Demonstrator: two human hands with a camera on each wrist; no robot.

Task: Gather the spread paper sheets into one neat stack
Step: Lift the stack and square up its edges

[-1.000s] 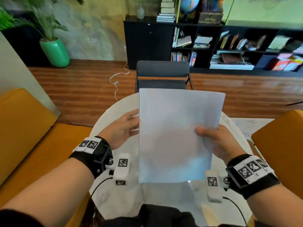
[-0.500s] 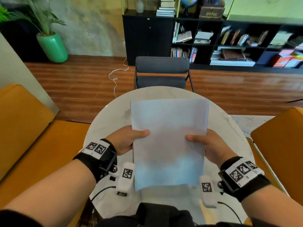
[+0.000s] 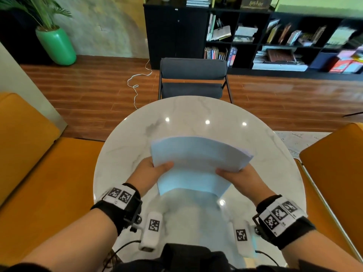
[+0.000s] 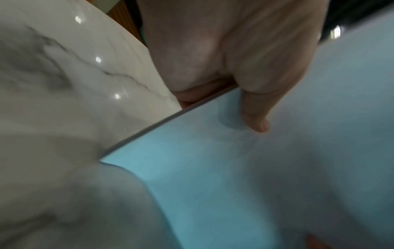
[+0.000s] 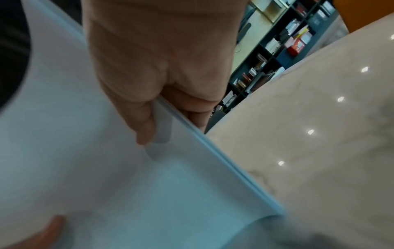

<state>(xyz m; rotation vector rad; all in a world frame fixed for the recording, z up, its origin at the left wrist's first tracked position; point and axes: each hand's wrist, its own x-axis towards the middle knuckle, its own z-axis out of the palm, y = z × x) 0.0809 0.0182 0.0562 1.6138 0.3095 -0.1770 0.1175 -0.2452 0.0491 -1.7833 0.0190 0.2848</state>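
A stack of white paper sheets (image 3: 198,161) is held over the round marble table (image 3: 196,118), tilted forward with its top bending away from me. My left hand (image 3: 155,173) grips its left edge, thumb on the front face; in the left wrist view the thumb (image 4: 255,107) presses on the paper stack (image 4: 255,168). My right hand (image 3: 237,177) grips the right edge, and in the right wrist view its thumb (image 5: 142,121) lies on the stack (image 5: 106,176) with the fingers behind. The stack's bottom edge is near or on the table; I cannot tell which.
A grey chair (image 3: 193,79) stands at the table's far side. Orange seats flank it at the left (image 3: 39,163) and right (image 3: 334,163). A black bookshelf (image 3: 255,36) lines the back wall, and a green plant pot (image 3: 56,46) stands at the far left.
The stack has come down from upright in front of me to low over the table and tilted forward. My left hand went from touching the edge to gripping it.
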